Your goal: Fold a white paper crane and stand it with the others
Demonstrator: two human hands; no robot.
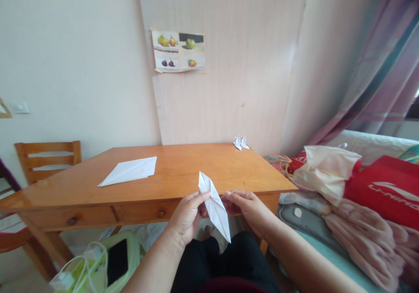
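Head view: the left hand point(190, 216) pinches a folded paper point(218, 212) by the near edge of the desk point(183, 162). The right hand point(250, 208) is curled beside it; I can't tell if it grips. Two paper shapes point(238, 143) sit near the far right corner.

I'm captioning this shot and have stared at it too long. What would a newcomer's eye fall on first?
Probably the folded white paper, low in the middle, pinched by the left hand, with the right hand at its other edge. Next, perhaps, the bright red bag at the far right, then the sheet of fruit pictures on the wall above the wooden table.
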